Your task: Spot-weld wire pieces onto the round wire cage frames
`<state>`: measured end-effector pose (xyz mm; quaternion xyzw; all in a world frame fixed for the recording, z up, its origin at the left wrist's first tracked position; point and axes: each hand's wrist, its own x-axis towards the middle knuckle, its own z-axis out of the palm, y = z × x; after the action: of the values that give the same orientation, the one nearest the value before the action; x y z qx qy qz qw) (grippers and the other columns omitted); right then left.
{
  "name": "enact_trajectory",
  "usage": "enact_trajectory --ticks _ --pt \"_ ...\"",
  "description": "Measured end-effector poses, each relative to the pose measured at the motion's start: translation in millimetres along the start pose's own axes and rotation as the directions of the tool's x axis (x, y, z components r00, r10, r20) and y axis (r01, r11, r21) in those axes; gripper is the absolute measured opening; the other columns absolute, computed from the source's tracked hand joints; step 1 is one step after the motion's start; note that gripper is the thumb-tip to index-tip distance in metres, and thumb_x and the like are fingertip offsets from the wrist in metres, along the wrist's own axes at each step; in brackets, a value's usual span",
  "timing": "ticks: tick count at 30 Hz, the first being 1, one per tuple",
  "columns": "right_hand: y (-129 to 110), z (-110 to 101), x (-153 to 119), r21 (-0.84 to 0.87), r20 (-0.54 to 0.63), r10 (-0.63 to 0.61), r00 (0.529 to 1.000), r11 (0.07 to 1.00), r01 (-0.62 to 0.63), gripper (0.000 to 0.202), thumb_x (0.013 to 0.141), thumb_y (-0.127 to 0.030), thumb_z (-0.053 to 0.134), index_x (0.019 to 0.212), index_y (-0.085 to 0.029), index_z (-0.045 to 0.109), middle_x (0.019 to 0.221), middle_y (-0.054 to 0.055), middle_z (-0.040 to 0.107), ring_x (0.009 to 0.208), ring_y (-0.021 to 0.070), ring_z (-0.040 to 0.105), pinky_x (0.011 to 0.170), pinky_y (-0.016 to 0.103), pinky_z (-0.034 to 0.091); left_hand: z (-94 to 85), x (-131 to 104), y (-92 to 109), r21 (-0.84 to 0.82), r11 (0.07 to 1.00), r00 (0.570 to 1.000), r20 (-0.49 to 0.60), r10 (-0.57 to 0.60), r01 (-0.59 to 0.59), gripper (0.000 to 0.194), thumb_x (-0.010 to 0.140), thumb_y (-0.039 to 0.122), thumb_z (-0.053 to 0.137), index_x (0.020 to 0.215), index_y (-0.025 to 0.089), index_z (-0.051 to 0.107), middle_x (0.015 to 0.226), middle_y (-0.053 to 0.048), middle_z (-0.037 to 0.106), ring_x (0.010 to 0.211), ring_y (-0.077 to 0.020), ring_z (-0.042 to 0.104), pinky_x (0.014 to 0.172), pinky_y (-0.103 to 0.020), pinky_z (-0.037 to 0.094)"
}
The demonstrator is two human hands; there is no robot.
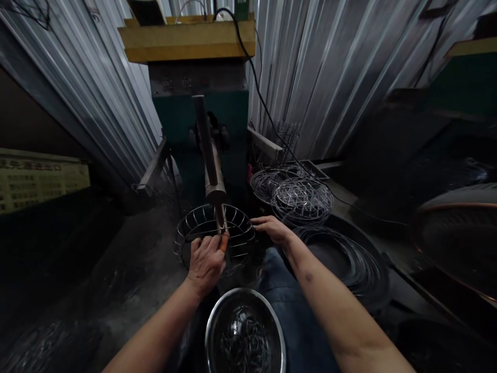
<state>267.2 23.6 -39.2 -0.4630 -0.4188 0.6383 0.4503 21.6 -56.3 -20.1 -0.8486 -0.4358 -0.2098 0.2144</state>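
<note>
Bowl (pixel 215 321) nearest, left hand (pixel 205 261) curled, hold hidden; right hand (pixel 272 228) pinches basket (pixel 240 242); crate (pixel 42 181) illegible.

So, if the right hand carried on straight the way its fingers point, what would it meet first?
The right hand would probably meet the wire basket first, at its right side; it may even be touching it, as depth is unclear.

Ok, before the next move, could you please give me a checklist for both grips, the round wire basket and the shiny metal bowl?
1. Right grip at the basket rim: ok, fingertips at its right edge.
2. Left grip clear of the slim brownish machine rod: not ok, appears right beside its tip.
3. What left grip holds: cannot tell, hidden.
4. Bowl stocked with thin metal pieces: ok.
5. Basket firmly supported: cannot tell.
</note>
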Motion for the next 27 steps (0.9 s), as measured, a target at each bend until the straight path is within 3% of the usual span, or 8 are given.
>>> enact_trajectory --ticks 5,9,12,16,19,21,23,27 --pt "-4 1 -12 0.029 0.016 -0.005 1.0 1.0 0.004 0.041 0.046 -0.024 0.085 0.085 -0.016 0.078 0.078 0.007 0.077 0.076 0.0215 0.07 0.087 0.041 0.052 17.8 -2 -9 -0.009 1.0 0.997 -0.075 0.003 -0.004 0.05 0.077 0.016 0.061 0.128 0.016 0.061 0.112 -0.012 0.064 0.104 -0.0265 0.053 0.089 -0.043 0.033" --pt "-13 2 -16 0.03 -0.017 -0.062 0.998 0.998 0.062 0.037 0.049 -0.024 0.083 0.086 -0.017 0.077 0.081 0.005 0.077 0.078 0.0203 0.07 0.087 0.038 0.052 32.1 7 -10 -0.013 1.0 0.992 -0.125 -0.013 0.012 0.047 0.079 0.018 0.06 0.127 0.019 0.062 0.111 -0.012 0.065 0.102 -0.0263 0.054 0.088 -0.043 0.032" --pt "-17 1 -15 0.008 -0.039 -0.076 0.996 0.997 0.076 0.033 0.053 -0.022 0.08 0.086 -0.019 0.077 0.08 0.003 0.077 0.076 0.0186 0.069 0.084 0.036 0.052 21.6 11 0 -0.024 0.998 0.997 -0.056 -0.056 0.054 0.053 0.077 0.021 0.063 0.13 0.016 0.059 0.104 -0.013 0.065 0.094 -0.0266 0.055 0.079 -0.043 0.034" --pt "-13 3 -10 -0.044 -0.035 -0.001 0.999 0.999 0.0 0.025 0.054 -0.015 0.077 0.078 -0.019 0.078 0.069 0.002 0.075 0.065 0.0167 0.066 0.072 0.033 0.053 -1.0 9 12 -0.046 0.997 0.989 0.14 -0.057 0.064 0.061 0.071 0.024 0.068 0.129 0.014 0.056 0.1 -0.012 0.063 0.091 -0.0281 0.054 0.071 -0.041 0.035" --pt "-4 4 -12 -0.085 -0.058 0.046 0.997 0.995 -0.051 0.022 0.052 -0.012 0.076 0.073 -0.019 0.077 0.061 0.001 0.072 0.057 0.0147 0.062 0.064 0.031 0.05 -2.8 -2 10 -0.05 0.998 0.977 0.212 -0.027 0.038 0.058 0.07 0.019 0.067 0.126 0.015 0.057 0.101 -0.012 0.063 0.092 -0.0282 0.054 0.072 -0.042 0.036" --pt "2 3 -18 -0.105 -0.086 0.045 0.995 0.993 -0.054 0.023 0.052 -0.011 0.077 0.073 -0.019 0.077 0.058 0.0 0.07 0.056 0.0134 0.06 0.062 0.029 0.047 5.1 -14 6 -0.048 0.999 0.987 0.158 -0.007 0.015 0.056 0.071 0.014 0.064 0.126 0.015 0.057 0.105 -0.012 0.064 0.094 -0.0277 0.055 0.076 -0.044 0.036" --pt "7 2 -27 -0.111 -0.116 0.022 0.993 0.993 -0.035 0.025 0.051 -0.013 0.078 0.075 -0.019 0.077 0.057 -0.001 0.069 0.058 0.0134 0.061 0.064 0.029 0.047 16.8 -30 1 -0.06 0.998 0.999 0.011 0.037 -0.036 0.051 0.073 0.012 0.061 0.124 0.015 0.058 0.107 -0.013 0.065 0.096 -0.0266 0.057 0.083 -0.045 0.035" --pt "11 7 -48 -0.085 -0.136 -0.052 0.989 0.996 0.041 0.03 0.05 -0.022 0.081 0.08 -0.019 0.077 0.068 0.002 0.072 0.067 0.0163 0.065 0.074 0.034 0.049 38.2 -55 -3 -0.148 0.984 0.962 -0.267 0.062 -0.104 0.039 0.082 0.014 0.057 0.121 0.015 0.06 0.103 -0.01 0.068 0.097 -0.0226 0.061 0.093 -0.042 0.032"
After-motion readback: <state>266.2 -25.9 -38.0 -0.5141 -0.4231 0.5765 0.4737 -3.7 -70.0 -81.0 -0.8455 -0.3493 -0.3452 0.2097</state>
